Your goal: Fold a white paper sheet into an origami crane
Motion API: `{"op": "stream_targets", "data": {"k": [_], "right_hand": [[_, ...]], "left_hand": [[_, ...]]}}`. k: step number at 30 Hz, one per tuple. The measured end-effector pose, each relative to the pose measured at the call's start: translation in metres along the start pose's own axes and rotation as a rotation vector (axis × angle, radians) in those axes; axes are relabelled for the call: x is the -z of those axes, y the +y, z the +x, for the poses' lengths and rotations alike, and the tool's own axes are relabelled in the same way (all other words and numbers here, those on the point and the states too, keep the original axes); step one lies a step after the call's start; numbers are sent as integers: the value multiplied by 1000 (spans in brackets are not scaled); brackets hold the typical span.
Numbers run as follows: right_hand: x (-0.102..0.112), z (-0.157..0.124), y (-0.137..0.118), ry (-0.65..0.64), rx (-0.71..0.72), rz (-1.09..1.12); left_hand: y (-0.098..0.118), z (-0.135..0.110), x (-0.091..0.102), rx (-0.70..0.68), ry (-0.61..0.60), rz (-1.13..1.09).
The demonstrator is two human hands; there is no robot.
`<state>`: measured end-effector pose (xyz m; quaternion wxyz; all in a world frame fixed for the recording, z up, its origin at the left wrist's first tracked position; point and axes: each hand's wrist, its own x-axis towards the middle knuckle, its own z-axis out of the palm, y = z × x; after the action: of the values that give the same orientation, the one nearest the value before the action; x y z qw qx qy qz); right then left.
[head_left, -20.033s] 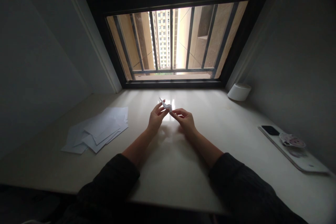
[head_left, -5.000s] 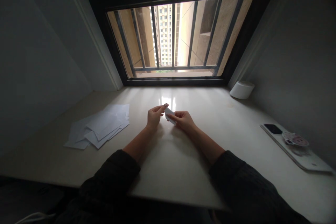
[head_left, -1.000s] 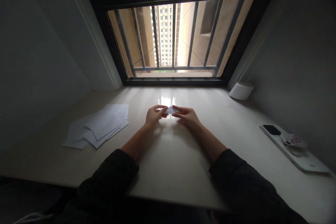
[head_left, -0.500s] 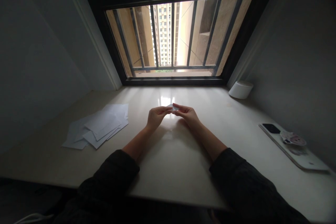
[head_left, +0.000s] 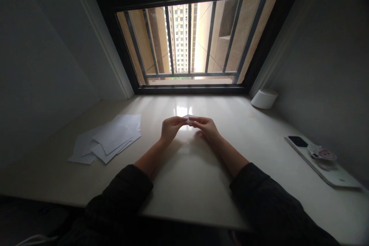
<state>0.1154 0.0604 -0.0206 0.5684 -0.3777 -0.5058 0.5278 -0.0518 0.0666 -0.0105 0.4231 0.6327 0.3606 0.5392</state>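
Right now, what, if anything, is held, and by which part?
A small white paper: left hand and right hand pinch it from opposite sides; the exact spots are hidden.

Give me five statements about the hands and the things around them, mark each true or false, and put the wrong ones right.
1. The left hand and the right hand both hold the small piece of paper. True.
2. The loose sheets lie to the right of the hands. False: the loose sheets lie to the left.
3. A phone lies on the right side of the pale surface. True.
4. The white cylinder stands at the near edge. False: the white cylinder stands at the far right, near the window.
5. Both sleeves are dark. True.
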Motion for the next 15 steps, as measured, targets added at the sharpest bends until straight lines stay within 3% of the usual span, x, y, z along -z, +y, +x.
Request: {"op": "stream_targets", "data": {"k": [15], "right_hand": [[4, 1, 1, -22, 1, -86]], "left_hand": [[4, -1, -1, 21, 28, 64]]}}
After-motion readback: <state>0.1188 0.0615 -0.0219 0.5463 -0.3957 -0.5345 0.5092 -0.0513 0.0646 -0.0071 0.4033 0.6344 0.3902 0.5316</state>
